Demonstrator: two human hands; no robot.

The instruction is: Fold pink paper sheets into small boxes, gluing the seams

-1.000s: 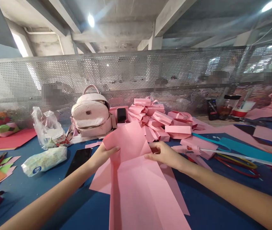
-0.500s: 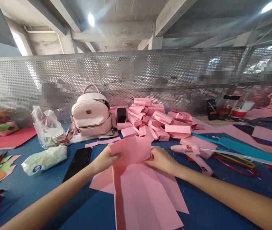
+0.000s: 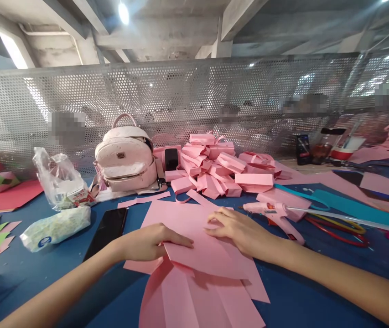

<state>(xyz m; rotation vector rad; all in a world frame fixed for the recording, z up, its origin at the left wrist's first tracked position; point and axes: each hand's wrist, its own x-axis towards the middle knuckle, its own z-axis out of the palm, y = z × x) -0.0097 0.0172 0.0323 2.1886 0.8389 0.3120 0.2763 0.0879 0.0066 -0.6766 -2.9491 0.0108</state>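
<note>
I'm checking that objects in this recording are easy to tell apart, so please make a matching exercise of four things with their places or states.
1. bent pink paper sheet
2. pink plastic glue gun
3. pale pink backpack with a top handle
4. large black rectangular phone

A. standing in front of the perforated grey metal panel
B. lying flat beside the left forearm
C. touched by the left hand and the right hand
D. lying to the right of the right hand, untouched

Pairs: 1-C, 2-D, 3-A, 4-B

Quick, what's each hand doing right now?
Left hand: touching the pink paper; grip can't be told.
Right hand: partly open, fingers on the same paper.
</note>
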